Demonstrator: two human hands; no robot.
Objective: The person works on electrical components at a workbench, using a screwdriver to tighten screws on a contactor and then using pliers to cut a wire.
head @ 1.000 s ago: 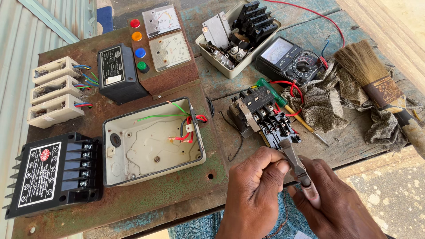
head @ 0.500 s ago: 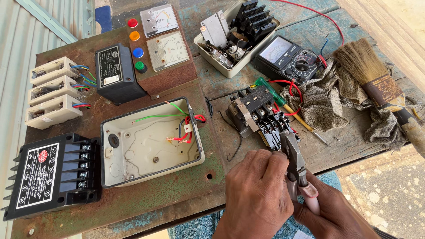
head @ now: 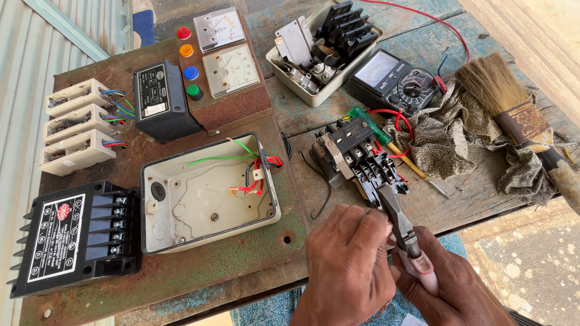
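The rusty, rough metal plate (head: 181, 271) lies on a weathered wooden bench (head: 471, 199). The dark steel pliers (head: 400, 226) have smooth pink plastic handles. At the right, a mottled grey cloth rag (head: 447, 136) looks coarse; the cream plastic box (head: 208, 193) is matt, and the black plastic contactor (head: 353, 154) dull.

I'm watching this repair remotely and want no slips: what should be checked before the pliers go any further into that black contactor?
1. Pliers gripped firmly in right hand: ok.
2. Left hand steadying near the plier jaws: ok, fingers close to the tips.
3. Plier tips placed on the right terminal of the contactor: cannot tell, contact point too small.
4. Contactor resting flat on the table: ok.
5. Red meter leads away from the tips: ok.
6. Power disconnected: cannot tell.
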